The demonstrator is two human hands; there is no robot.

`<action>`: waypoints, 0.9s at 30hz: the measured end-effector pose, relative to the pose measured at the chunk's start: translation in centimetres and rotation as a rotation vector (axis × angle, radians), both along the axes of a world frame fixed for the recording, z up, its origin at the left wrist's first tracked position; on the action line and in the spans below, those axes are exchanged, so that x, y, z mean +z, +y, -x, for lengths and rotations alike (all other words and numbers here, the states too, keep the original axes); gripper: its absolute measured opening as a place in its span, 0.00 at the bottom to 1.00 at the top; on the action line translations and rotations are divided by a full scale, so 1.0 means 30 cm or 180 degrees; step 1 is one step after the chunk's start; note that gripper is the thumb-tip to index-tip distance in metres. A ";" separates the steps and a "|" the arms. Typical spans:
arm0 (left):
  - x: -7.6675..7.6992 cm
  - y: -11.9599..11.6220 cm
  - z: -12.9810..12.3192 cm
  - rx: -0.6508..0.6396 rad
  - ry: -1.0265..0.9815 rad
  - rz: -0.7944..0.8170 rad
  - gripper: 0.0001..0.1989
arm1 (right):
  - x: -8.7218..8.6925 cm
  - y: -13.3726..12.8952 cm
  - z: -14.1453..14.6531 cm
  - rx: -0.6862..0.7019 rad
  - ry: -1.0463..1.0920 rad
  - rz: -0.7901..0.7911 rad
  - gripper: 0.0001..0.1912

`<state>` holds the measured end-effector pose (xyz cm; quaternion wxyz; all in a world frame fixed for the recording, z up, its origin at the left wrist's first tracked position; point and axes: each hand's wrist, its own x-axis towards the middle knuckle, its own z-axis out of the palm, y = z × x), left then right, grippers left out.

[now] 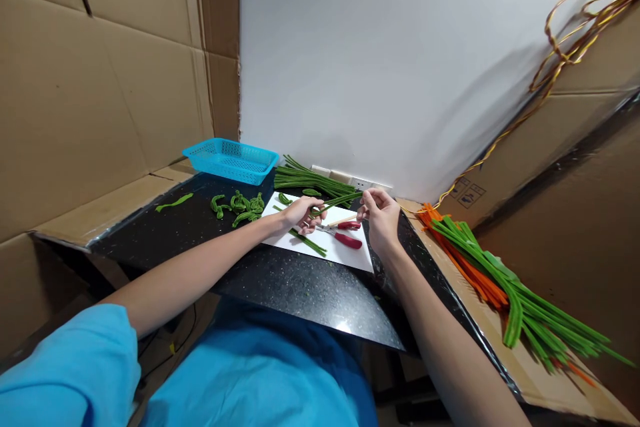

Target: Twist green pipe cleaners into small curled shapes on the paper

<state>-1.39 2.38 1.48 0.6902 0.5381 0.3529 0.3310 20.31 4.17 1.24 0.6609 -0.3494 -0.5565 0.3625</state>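
Observation:
My left hand and my right hand hold the two ends of a few thin green stems a little above a white board. The left hand grips the near end, the right pinches the far end. Red-handled scissors lie on the board just below the stems. Another green stem lies on the board under my left hand.
The dark speckled counter carries a blue basket at the back left, curled green pieces, and a bundle of green stems by the wall. Green and orange stems lie on cardboard to the right. A yellow cord hangs above.

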 end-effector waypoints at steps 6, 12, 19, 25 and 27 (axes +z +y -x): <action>0.007 -0.020 -0.008 0.0059 -0.0035 -0.0108 0.14 | -0.002 -0.009 0.005 0.0157 -0.0126 0.0051 0.18; -0.003 -0.029 0.001 -0.0121 -0.0192 0.0024 0.20 | 0.002 -0.038 0.035 0.0473 -0.0354 0.0181 0.20; 0.002 -0.014 -0.005 -0.0366 -0.0058 0.0378 0.22 | 0.001 -0.043 0.042 0.0482 -0.0380 0.0285 0.21; 0.004 -0.030 -0.021 -0.0180 0.0100 0.0005 0.24 | -0.004 -0.028 0.029 0.0376 -0.0376 0.0367 0.21; 0.007 -0.034 -0.022 -0.0151 0.0151 -0.0031 0.24 | -0.007 -0.021 0.025 0.0367 -0.0349 0.0389 0.21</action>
